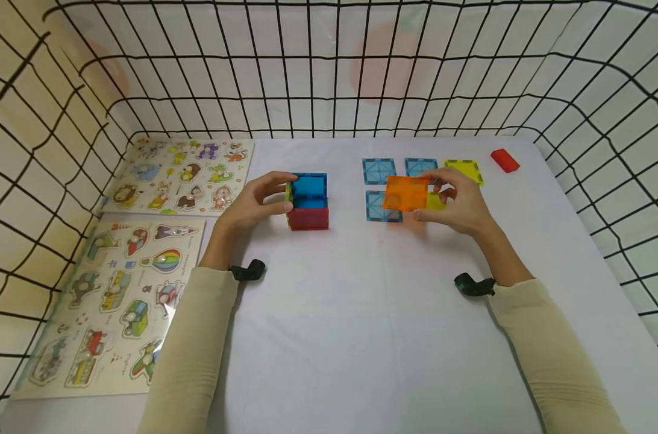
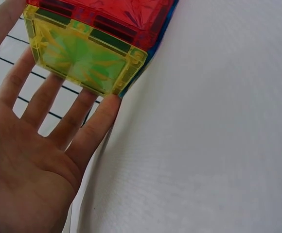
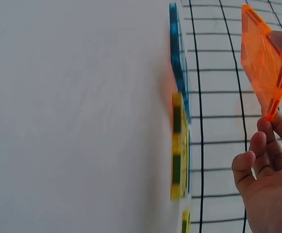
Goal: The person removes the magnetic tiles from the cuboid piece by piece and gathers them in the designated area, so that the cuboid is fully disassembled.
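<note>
A small open-topped box of magnetic tiles point(image 1: 310, 219) stands on the table, with a red front wall, blue tiles inside and behind, and a yellow left side point(image 2: 82, 56). Thumb and fingers of my left hand point(image 1: 257, 202) hold it from the left, spread across the edges of that yellow tile. My right hand point(image 1: 459, 202) pinches an orange magnetic tile point(image 1: 407, 193) by its right end, raised above the table. Beneath it lie a blue tile point(image 1: 382, 208) and a yellow tile point(image 3: 178, 145), both partly hidden in the head view.
Two more blue tiles point(image 1: 379, 171) and another yellow tile point(image 1: 467, 170) lie flat in the back row. A red block point(image 1: 505, 160) is at the back right. Two picture puzzle boards point(image 1: 188, 175) cover the left side. Black wire mesh point(image 1: 323, 78) encloses the back and sides.
</note>
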Motion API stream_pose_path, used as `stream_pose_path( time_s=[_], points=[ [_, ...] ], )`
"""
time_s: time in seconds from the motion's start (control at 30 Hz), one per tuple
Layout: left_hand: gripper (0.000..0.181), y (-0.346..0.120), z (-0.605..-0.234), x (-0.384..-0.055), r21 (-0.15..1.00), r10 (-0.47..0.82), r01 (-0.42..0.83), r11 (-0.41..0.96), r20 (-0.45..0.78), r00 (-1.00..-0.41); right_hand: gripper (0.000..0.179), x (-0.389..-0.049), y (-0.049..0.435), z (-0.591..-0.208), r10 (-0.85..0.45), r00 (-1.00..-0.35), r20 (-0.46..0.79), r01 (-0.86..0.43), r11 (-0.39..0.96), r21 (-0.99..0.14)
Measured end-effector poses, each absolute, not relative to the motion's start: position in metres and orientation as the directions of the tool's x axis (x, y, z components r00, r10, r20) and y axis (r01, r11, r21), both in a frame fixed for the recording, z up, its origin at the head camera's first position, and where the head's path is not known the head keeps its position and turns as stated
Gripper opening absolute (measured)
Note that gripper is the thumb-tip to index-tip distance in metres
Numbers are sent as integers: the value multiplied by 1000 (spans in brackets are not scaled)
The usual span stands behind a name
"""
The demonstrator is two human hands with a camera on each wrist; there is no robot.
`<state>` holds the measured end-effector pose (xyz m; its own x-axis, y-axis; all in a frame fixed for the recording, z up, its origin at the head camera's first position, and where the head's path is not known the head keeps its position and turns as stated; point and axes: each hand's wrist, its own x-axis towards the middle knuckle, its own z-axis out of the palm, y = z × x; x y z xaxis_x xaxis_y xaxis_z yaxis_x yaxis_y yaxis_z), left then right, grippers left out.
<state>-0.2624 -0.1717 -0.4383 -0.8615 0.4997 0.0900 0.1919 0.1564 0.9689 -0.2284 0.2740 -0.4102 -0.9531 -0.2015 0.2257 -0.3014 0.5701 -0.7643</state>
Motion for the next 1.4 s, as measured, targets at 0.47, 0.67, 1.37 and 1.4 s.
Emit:
stream_pose_path(
  time_s=[0.47, 0.67, 1.37, 1.4],
  points=[
    [55, -173, -435, -259, 970, 493, 176, 171, 70, -867, 64, -212, 339, -409, -99, -978, 183, -202, 660, -724],
    [55, -173, -435, -259, 968, 492, 178, 178, 69, -868, 64, -211, 359, -410, -81, -987, 138, -154, 700, -697],
    [55, -173, -435, -260, 970, 495, 180, 166, 76, -865, 63, -222, 419, -423, -150, -989, -15, -109, 778, -619],
    [55, -173, -436, -260, 970, 496, 180, 164, 77, -865, 64, -223, 420, -423, -153, -988, -26, -106, 784, -611]
  ],
)
